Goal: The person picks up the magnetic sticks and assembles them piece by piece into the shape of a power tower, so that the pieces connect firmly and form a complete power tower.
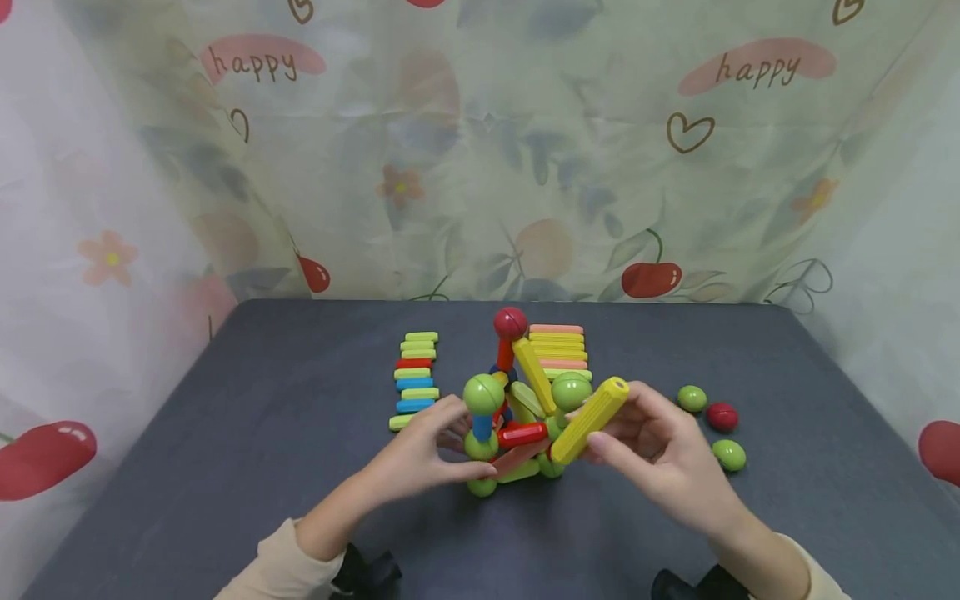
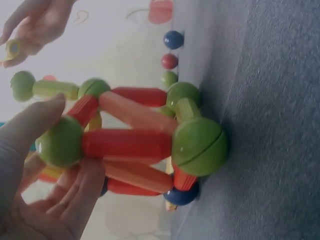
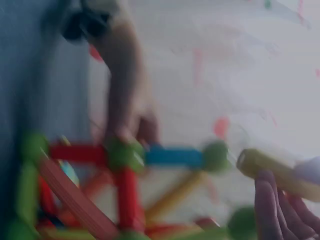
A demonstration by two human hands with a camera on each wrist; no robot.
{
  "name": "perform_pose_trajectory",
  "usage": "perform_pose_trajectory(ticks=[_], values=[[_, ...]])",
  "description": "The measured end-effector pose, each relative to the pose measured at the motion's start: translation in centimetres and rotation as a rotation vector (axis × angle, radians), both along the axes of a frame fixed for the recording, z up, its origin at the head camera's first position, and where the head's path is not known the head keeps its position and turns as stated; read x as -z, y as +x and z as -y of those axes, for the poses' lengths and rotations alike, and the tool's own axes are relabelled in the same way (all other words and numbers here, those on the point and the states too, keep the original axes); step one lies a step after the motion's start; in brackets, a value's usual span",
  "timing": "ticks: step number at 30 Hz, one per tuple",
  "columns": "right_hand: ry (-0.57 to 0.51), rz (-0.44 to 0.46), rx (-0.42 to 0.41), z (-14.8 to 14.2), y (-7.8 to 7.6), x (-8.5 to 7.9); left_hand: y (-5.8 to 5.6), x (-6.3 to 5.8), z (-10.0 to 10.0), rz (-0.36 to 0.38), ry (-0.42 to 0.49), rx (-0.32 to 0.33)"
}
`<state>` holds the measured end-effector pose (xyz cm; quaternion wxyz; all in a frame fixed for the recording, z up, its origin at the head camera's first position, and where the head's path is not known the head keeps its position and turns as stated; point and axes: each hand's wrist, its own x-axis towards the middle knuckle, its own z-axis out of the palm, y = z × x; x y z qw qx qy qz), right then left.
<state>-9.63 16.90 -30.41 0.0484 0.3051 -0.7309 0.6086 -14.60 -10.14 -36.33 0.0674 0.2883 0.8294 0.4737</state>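
Observation:
A frame of coloured rods and balls stands on the dark table. My left hand is at its near left side, with thumb and fingers around a green ball at an upper corner. Above that corner a blue rod carries another green ball. My right hand pinches a thick yellow rod, held tilted in front of the frame's right side. In the right wrist view, the rod's near end is apart from the green balls. A red ball tops the frame's rear post.
Left of the frame lies a column of short green, red and blue rods. Behind it on the right are yellow and pink rods. Loose green balls and a red ball lie on the right of the table. A patterned cloth hangs behind.

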Motion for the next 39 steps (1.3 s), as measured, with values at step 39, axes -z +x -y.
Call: perform_pose_trajectory(ticks=[39], values=[[-0.087, 0.386, 0.190, 4.3, -1.9, 4.6, 1.0, 0.1, -0.8, -0.011, 0.005, 0.001]])
